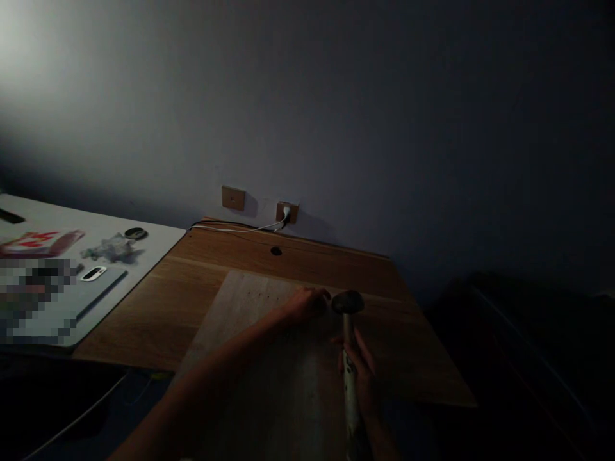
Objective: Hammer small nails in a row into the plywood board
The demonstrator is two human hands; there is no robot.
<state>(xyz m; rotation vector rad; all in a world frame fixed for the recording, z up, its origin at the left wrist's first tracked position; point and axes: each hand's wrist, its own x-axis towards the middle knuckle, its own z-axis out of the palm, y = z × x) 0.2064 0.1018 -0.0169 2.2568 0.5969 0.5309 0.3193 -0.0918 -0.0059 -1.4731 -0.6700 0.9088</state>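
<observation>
My right hand [361,362] is wrapped round the pale handle of a hammer [348,301]. The hammer's dark, rounded head points away from me, just right of my left hand [307,303]. That left hand rests low over the far part of a greyish wooden board [216,314], its fingers drawn together. Whatever is between those fingertips is too dark and small to make out. Left of the hand, a row of several small dark dots [260,296], nails or holes, runs along the board's far end.
The board lies on a brown wooden table [139,320] with a round cable hole [276,251]. A white table [158,237] at left carries a crumpled plastic bag [115,248], a round dark lid [136,234] and a red-and-white packet [43,242]. A cable [240,231] runs to a wall socket [287,211].
</observation>
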